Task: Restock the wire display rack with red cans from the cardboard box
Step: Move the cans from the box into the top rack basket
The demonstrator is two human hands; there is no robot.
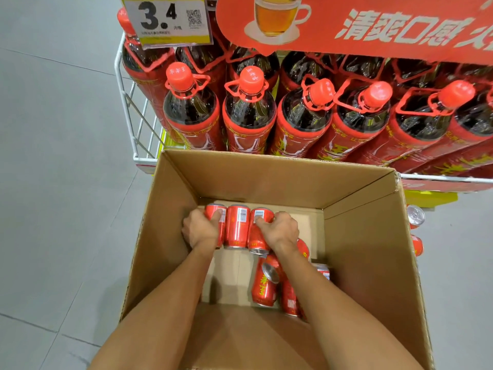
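Observation:
Both my arms reach down into an open cardboard box (368, 236) on the floor. Three red cans lie side by side at the box's far end. My left hand (200, 229) grips the left can (215, 210). My right hand (280, 229) grips the right can (260, 236). The middle can (237, 227) is pressed between them. Several more red cans (265, 284) lie loose on the box floor under my right forearm. The white wire display rack (128, 102) stands just beyond the box.
The rack holds several large dark bottles (248, 110) with red caps, under a red sign (373, 25) and a price tag (165, 20). Two red cans (415, 214) sit on the grey tiled floor to the right of the box.

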